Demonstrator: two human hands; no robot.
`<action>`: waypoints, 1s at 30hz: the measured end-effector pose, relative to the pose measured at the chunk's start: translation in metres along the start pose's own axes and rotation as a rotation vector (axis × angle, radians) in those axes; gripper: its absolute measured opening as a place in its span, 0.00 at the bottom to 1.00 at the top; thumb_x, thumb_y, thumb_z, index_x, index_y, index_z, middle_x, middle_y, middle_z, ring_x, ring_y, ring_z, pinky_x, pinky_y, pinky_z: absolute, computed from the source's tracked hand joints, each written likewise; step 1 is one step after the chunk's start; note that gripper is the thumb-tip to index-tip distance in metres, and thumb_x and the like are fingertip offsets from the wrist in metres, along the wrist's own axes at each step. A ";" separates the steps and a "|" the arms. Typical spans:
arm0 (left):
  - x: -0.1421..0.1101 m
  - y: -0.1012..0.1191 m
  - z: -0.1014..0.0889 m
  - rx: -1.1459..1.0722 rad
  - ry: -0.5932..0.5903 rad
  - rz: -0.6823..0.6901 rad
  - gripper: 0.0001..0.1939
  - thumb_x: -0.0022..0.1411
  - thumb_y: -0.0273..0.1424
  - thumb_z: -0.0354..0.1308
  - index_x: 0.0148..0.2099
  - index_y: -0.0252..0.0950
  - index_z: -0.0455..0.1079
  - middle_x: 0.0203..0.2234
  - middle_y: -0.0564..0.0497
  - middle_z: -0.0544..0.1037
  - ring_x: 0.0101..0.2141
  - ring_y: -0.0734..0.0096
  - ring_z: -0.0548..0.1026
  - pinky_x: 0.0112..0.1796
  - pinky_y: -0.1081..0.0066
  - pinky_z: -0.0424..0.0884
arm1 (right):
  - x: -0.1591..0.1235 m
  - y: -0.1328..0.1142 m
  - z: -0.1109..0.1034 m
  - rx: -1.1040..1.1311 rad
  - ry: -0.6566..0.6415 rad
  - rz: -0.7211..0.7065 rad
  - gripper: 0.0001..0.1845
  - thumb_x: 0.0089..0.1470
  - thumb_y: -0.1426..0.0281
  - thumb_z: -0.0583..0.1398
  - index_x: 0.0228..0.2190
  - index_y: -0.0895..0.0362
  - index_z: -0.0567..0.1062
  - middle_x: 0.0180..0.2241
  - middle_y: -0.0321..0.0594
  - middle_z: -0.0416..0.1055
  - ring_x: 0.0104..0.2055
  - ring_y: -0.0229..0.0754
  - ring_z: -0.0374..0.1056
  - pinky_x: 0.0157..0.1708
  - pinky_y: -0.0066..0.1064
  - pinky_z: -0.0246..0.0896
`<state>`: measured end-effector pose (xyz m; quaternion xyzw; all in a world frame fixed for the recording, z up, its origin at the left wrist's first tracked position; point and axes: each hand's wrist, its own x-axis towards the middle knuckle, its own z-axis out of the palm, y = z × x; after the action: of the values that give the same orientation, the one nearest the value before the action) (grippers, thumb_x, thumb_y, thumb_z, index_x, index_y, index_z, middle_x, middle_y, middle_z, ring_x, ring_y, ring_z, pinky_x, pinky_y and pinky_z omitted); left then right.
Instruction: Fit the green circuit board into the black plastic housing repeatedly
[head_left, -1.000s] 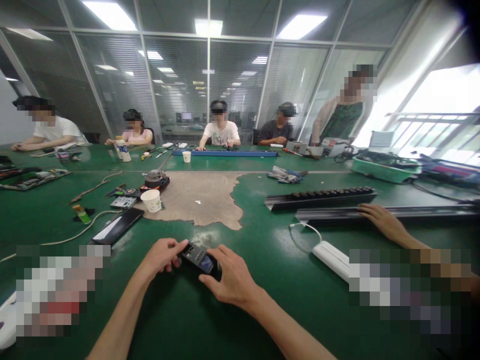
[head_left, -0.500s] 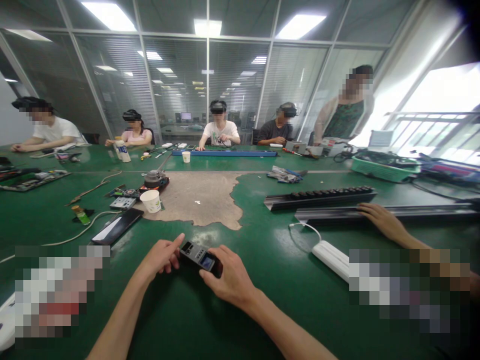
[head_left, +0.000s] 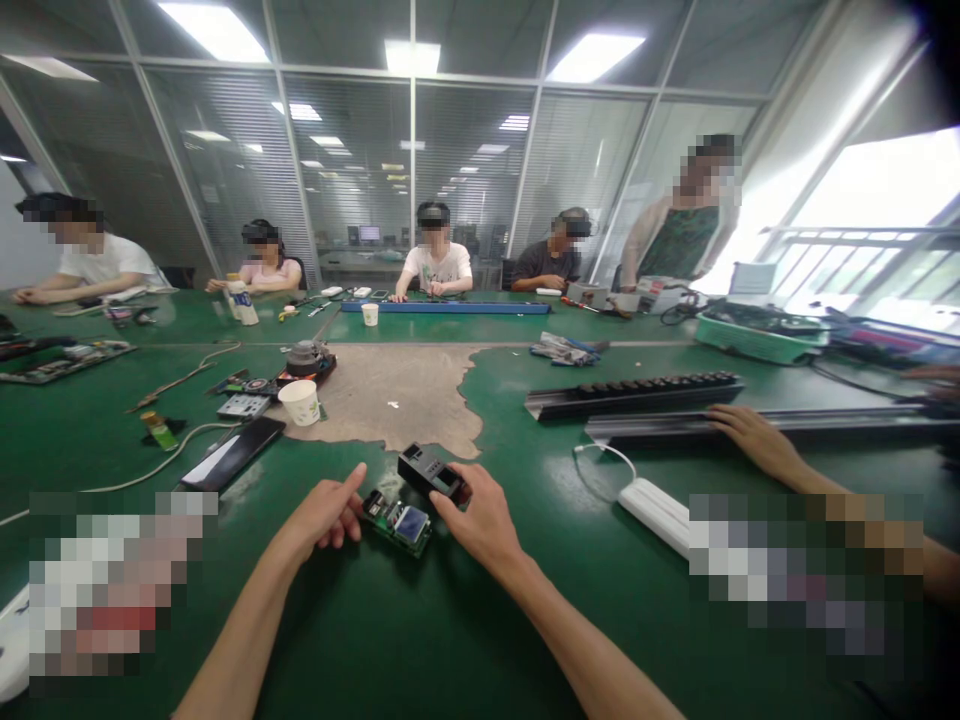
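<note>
My right hand (head_left: pixel 484 515) grips the end of a black plastic housing (head_left: pixel 426 470), with the thumb on the near side and the fingers behind. The housing has cut-out openings and is held tilted just beyond a green circuit board (head_left: pixel 390 528). That board carries a small bluish screen (head_left: pixel 412 524) and lies apart from the housing on the green table. Beside the board's left end is my left hand (head_left: pixel 330 515), its thumb raised away from loosely bent fingers and nothing held. Whether those fingertips touch the board's edge I cannot tell.
Past my hands lies a tan sheet (head_left: pixel 405 390) with a paper cup (head_left: pixel 301 403) on its left edge. A dark flat slab (head_left: pixel 232 455) is at left. A white power strip (head_left: pixel 656 515) and metal rails (head_left: pixel 637 396) lie right, where a co-worker's hand (head_left: pixel 757 440) rests.
My right hand has lifted the black housing off the circuit board and moved it up and right. The board now lies exposed. My left index finger has come off the device.
</note>
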<state>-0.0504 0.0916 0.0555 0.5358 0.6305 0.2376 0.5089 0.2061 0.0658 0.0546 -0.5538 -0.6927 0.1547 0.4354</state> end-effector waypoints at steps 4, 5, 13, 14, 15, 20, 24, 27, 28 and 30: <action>-0.002 0.002 0.000 -0.022 -0.024 0.006 0.47 0.46 0.72 0.43 0.34 0.29 0.72 0.18 0.43 0.77 0.12 0.75 0.64 0.14 0.76 0.49 | -0.003 0.005 0.005 -0.057 -0.053 0.006 0.20 0.50 0.66 0.63 0.46 0.56 0.74 0.41 0.43 0.71 0.41 0.45 0.68 0.44 0.37 0.64; -0.002 0.002 0.000 -0.023 -0.023 0.005 0.47 0.46 0.72 0.43 0.34 0.29 0.71 0.18 0.42 0.77 0.12 0.75 0.64 0.14 0.76 0.49 | -0.003 0.005 0.006 -0.076 -0.072 0.008 0.20 0.50 0.66 0.63 0.46 0.57 0.74 0.42 0.44 0.71 0.42 0.45 0.68 0.45 0.38 0.64; -0.001 0.000 -0.001 -0.027 -0.020 0.019 0.47 0.46 0.72 0.42 0.34 0.30 0.71 0.19 0.42 0.77 0.12 0.76 0.64 0.15 0.76 0.47 | -0.004 0.008 0.003 -0.161 -0.132 0.028 0.33 0.46 0.60 0.67 0.53 0.57 0.69 0.46 0.46 0.69 0.47 0.49 0.66 0.48 0.40 0.63; -0.001 0.000 -0.001 -0.025 -0.022 0.018 0.47 0.46 0.72 0.42 0.34 0.30 0.71 0.19 0.42 0.77 0.12 0.76 0.64 0.15 0.76 0.47 | -0.003 0.009 0.002 -0.161 -0.133 0.025 0.32 0.46 0.61 0.67 0.52 0.58 0.70 0.46 0.47 0.69 0.46 0.49 0.66 0.47 0.41 0.63; -0.002 0.000 -0.001 -0.025 -0.022 0.013 0.47 0.46 0.72 0.42 0.33 0.30 0.71 0.18 0.42 0.77 0.12 0.76 0.64 0.15 0.76 0.47 | -0.003 0.009 0.002 -0.160 -0.137 0.023 0.30 0.47 0.62 0.67 0.51 0.58 0.71 0.45 0.47 0.70 0.45 0.48 0.67 0.47 0.41 0.63; -0.002 0.000 -0.001 -0.018 -0.023 0.005 0.46 0.45 0.73 0.42 0.32 0.30 0.70 0.18 0.41 0.77 0.12 0.75 0.64 0.15 0.76 0.47 | 0.000 0.006 -0.001 -0.103 -0.121 0.015 0.16 0.49 0.65 0.65 0.41 0.57 0.76 0.37 0.42 0.71 0.38 0.44 0.67 0.39 0.37 0.64; -0.002 -0.002 0.000 -0.020 -0.018 0.010 0.45 0.48 0.72 0.42 0.32 0.30 0.69 0.19 0.41 0.78 0.12 0.75 0.64 0.14 0.76 0.48 | 0.003 -0.007 -0.006 0.034 -0.041 -0.012 0.15 0.51 0.65 0.63 0.41 0.57 0.75 0.35 0.39 0.72 0.32 0.40 0.66 0.35 0.32 0.63; -0.002 -0.002 0.000 -0.023 -0.027 0.027 0.46 0.49 0.71 0.41 0.32 0.30 0.70 0.18 0.41 0.77 0.12 0.75 0.64 0.14 0.77 0.49 | 0.001 -0.018 -0.009 0.121 -0.084 -0.057 0.15 0.51 0.65 0.64 0.42 0.56 0.75 0.34 0.37 0.71 0.30 0.38 0.65 0.33 0.30 0.62; -0.002 -0.002 0.000 -0.022 -0.028 0.031 0.46 0.49 0.71 0.41 0.32 0.30 0.70 0.18 0.42 0.77 0.12 0.75 0.65 0.14 0.77 0.49 | 0.000 -0.020 -0.009 0.132 -0.109 -0.075 0.15 0.50 0.65 0.64 0.41 0.56 0.75 0.33 0.37 0.71 0.30 0.37 0.64 0.32 0.30 0.61; -0.002 -0.001 0.000 -0.019 -0.025 0.027 0.47 0.48 0.72 0.40 0.33 0.29 0.71 0.18 0.42 0.77 0.12 0.75 0.65 0.15 0.76 0.48 | -0.004 -0.024 -0.008 0.135 -0.148 -0.109 0.14 0.50 0.66 0.64 0.40 0.56 0.75 0.32 0.36 0.69 0.29 0.37 0.64 0.32 0.29 0.61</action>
<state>-0.0512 0.0898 0.0552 0.5422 0.6144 0.2438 0.5186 0.1972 0.0523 0.0743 -0.4716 -0.7401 0.2176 0.4272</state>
